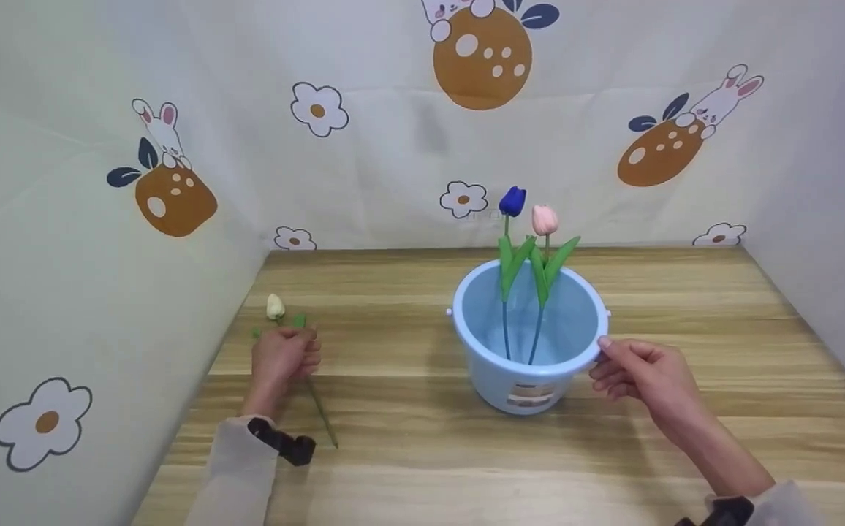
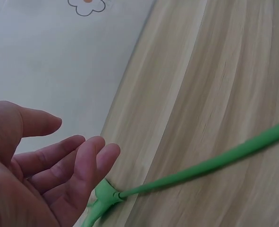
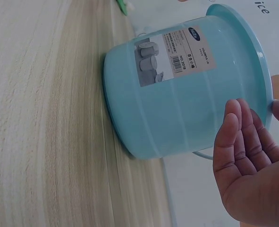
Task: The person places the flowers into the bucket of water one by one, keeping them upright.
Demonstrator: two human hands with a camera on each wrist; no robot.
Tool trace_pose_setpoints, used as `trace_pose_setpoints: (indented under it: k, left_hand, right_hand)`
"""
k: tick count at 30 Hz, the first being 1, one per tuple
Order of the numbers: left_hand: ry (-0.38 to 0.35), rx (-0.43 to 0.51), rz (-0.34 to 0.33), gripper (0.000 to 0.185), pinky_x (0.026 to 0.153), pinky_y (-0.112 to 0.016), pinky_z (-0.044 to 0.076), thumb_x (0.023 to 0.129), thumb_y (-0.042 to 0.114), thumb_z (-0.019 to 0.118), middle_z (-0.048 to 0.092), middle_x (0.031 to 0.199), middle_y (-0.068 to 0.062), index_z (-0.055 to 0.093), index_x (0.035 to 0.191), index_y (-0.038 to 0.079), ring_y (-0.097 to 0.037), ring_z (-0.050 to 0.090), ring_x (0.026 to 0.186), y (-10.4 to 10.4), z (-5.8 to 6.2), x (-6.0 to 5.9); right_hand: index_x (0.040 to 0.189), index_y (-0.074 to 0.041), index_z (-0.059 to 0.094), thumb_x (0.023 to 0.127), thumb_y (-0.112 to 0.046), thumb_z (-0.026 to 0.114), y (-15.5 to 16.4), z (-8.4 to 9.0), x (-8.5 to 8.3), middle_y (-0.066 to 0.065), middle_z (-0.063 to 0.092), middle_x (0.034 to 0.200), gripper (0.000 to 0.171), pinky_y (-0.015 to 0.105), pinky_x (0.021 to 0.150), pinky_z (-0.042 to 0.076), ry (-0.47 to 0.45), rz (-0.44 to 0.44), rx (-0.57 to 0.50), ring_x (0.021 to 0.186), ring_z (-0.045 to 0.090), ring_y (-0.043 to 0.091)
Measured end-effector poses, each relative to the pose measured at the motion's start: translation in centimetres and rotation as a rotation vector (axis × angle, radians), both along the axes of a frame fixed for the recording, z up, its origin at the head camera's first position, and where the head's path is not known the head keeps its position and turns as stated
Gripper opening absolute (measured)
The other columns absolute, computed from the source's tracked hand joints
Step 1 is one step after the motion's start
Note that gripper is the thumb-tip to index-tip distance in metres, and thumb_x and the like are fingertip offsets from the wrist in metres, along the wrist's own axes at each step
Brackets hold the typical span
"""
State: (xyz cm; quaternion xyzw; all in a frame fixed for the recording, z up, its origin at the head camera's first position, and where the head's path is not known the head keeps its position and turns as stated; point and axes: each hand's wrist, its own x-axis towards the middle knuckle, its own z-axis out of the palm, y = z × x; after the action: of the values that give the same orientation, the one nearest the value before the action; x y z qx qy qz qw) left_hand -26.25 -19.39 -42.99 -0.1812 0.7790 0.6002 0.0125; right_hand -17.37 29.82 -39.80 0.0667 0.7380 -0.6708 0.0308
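On the left part of the table lies an artificial tulip with a cream-white bloom (image 1: 275,307); its green stem (image 2: 210,163) shows in the left wrist view. Over the tulip is my left hand (image 1: 282,356), its thumb and loosely bent fingers apart with nothing between them. My right hand (image 1: 645,372) pinches the rim of a light blue bucket (image 1: 492,383), thumb on the rim and fingers beside the outer wall. Inside the upright bucket stand a blue tulip (image 1: 512,201) and a pink tulip (image 1: 544,219), leaning on its far side.
A wood-grain table (image 1: 393,438) lies under everything. White cloth (image 1: 379,168) with printed rabbits and flowers hangs at the back and both sides. A printed label (image 3: 174,56) is on the bucket's wall.
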Motion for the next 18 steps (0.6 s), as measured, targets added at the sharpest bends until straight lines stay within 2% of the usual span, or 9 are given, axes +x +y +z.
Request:
trace_pose_setpoints:
  k: [7,14,18]
  left_hand:
    - [-0.014,-0.003,-0.005,0.031,0.049,-0.018,0.049,0.104,0.016,0.061,0.071,0.075,-0.005,0.067,0.116,-0.012,-0.007,0.062,0.056,-0.7,-0.3,-0.1]
    - [-0.041,-0.106,-0.004,0.035,0.051,-0.02,0.052,0.103,0.021,0.061,0.074,0.086,-0.007,0.068,0.12,-0.008,-0.007,0.061,0.058,-1.8,-0.3,-0.2]
    - [-0.046,-0.12,-0.017,0.032,0.05,-0.02,0.051,0.102,0.021,0.061,0.072,0.082,-0.005,0.069,0.115,-0.007,-0.008,0.061,0.058,-2.0,-0.1,-0.2]
  right_hand:
    - [0.088,-0.006,0.077,0.107,-0.025,0.065,-0.1,0.0,-0.1,0.002,0.077,0.076,0.03,0.029,0.064,0.062,0.007,-0.002,-0.001,0.069,0.074,0.015]
    - [0.092,-0.005,0.077,0.107,-0.029,0.065,0.0,0.0,-0.1,0.002,0.077,0.078,0.031,0.03,0.066,0.063,-0.012,0.002,0.012,0.071,0.075,0.015]
    - [0.093,-0.006,0.077,0.106,-0.032,0.066,0.1,0.0,-0.1,0.002,0.078,0.08,0.032,0.03,0.067,0.063,-0.017,0.0,0.02,0.072,0.075,0.016]
